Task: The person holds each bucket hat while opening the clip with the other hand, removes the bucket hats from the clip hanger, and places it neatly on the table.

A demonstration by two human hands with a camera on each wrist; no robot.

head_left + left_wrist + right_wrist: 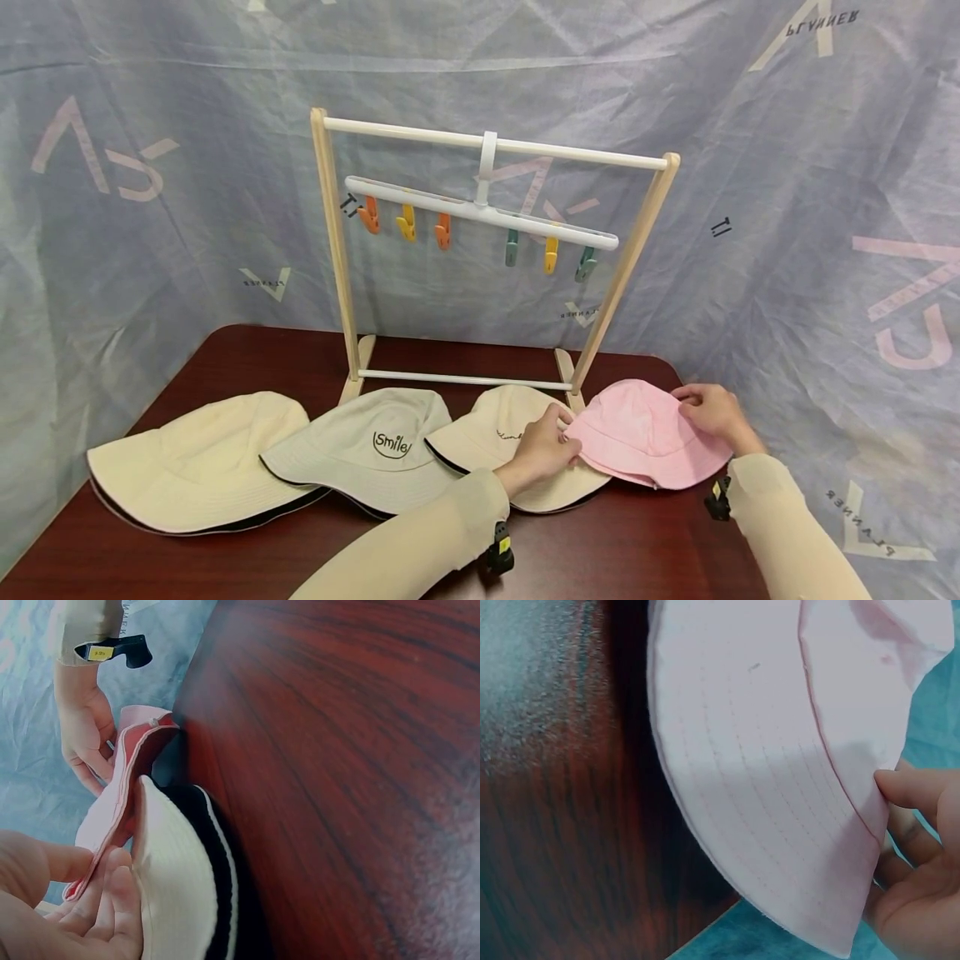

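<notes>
A pink bucket hat (645, 429) is held between both hands at the right end of a row of hats. My left hand (542, 447) pinches the left edge of its brim; in the left wrist view the thumb lies on one side and the fingers on the other. On the far right, my right hand (716, 414) grips the hat's side near the crown seam, thumb in front, as the right wrist view shows. Directly under the left hand lies a cream bucket hat (495, 417) with dark script, partly covered by that hand.
A grey-green hat (375, 454) marked "Smile" and a pale yellow hat (202, 458) lie to the left on the dark red table (600, 550). Behind stands a wooden rack (337, 250) with a white hanger (420, 198) bearing several coloured clips. Grey cloth (787, 167) hangs around.
</notes>
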